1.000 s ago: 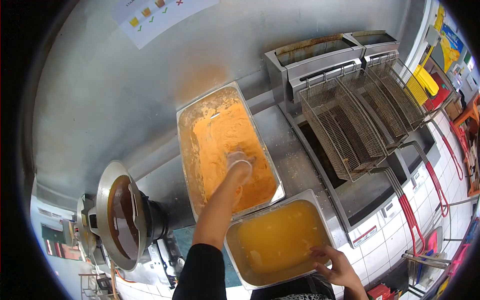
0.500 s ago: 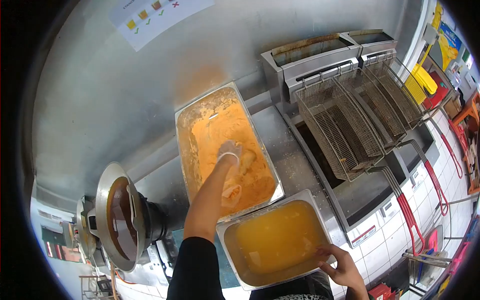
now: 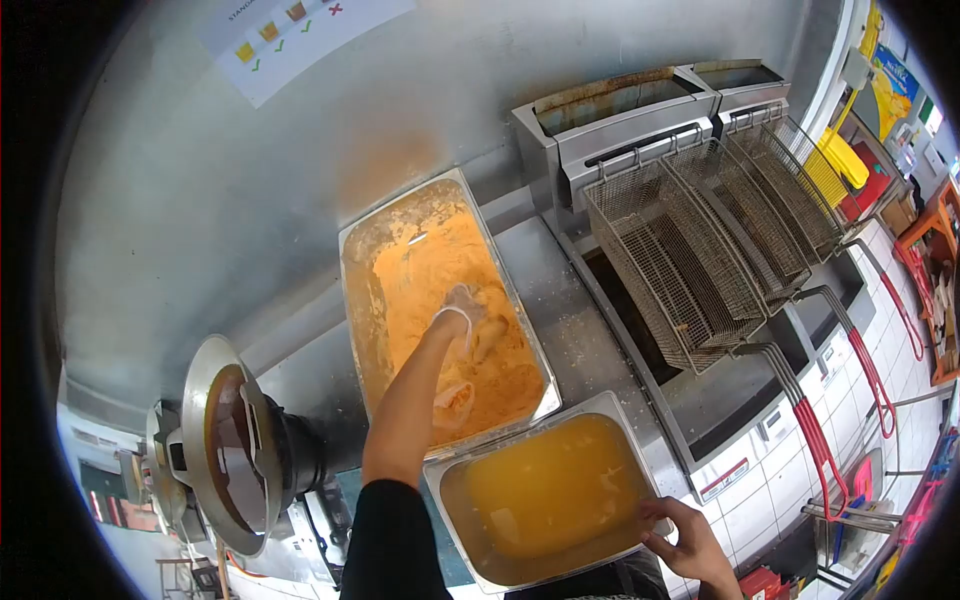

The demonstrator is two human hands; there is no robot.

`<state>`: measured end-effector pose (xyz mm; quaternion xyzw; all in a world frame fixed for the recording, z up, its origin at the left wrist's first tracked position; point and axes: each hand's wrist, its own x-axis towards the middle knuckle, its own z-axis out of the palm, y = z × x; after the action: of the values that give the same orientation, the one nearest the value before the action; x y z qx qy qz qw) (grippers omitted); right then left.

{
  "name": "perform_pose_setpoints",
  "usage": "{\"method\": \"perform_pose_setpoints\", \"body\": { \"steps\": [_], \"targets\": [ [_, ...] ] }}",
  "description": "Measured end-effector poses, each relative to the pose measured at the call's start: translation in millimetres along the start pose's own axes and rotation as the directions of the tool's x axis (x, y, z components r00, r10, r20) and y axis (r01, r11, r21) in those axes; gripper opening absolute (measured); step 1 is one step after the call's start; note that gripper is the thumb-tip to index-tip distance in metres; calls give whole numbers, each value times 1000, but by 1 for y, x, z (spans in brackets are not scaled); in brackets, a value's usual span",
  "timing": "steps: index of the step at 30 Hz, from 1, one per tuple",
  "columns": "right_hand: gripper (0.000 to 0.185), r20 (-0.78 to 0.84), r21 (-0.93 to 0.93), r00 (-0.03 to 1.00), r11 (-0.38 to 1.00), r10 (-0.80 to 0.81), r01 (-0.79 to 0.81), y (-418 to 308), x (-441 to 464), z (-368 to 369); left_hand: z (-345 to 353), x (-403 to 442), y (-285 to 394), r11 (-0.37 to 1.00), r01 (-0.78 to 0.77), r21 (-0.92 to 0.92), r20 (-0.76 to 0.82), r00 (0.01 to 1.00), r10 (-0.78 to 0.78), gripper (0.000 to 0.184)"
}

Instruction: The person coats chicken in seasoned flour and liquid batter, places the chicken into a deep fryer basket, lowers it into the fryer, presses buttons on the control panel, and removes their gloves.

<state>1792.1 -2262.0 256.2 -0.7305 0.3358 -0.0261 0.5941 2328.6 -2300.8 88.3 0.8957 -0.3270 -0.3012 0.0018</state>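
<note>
My left hand [image 3: 462,302], in a clear plastic glove with a pale band at the wrist, reaches into a deep metal pan [image 3: 352,300] of orange breading powder [image 3: 420,270]. Its fingertips are sunk in the powder, beside a coated lump [image 3: 490,338] whose kind I cannot make out. Loose clear plastic with orange crumbs [image 3: 455,405] hangs below the wrist. Bare, my right hand [image 3: 690,540] curls its fingers and thumb around the near right corner of a second metal pan [image 3: 455,530], which holds yellow liquid [image 3: 555,480].
Wire fryer baskets [image 3: 675,250] with red handles [image 3: 820,450] hang over the fryer at right. A wide metal pan of dark liquid [image 3: 240,450] stands at left. Behind rises a metal wall with a printed sheet [image 3: 300,45]. Powder is scattered on the metal counter [image 3: 580,330].
The view has shifted slightly. My left hand remains in the powder, with small changes around the fingers and the coated lump. My right hand stays at the liquid pan's corner.
</note>
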Motion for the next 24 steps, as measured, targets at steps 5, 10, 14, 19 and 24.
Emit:
{"method": "perform_pose_setpoints", "body": {
  "steps": [5, 10, 14, 19, 24],
  "targets": [
    [44, 24, 34, 999, 999, -25, 24, 3, 2, -5, -32, -93, 36, 931, -339, 139, 73, 941, 331, 70],
    [45, 6, -21, 999, 998, -53, 53, 8, 2, -3, 77, -38, 13, 849, -247, 467, -45, 952, 301, 76],
    [44, -5, -23, 998, 998, -57, 57, 10, 2, -5, 46, -59, 34, 947, -144, 288, -25, 987, 158, 73],
    [44, -47, -40, 996, 997, -71, 69, 0, -2, -8, 53, -37, 17, 985, 34, 169, -165, 986, -6, 65],
    [44, -51, -72, 994, 993, -97, 93, -1, -9, -9, 22, -42, 6, 831, -128, 541, 13, 990, 144, 57]
  ]
}}
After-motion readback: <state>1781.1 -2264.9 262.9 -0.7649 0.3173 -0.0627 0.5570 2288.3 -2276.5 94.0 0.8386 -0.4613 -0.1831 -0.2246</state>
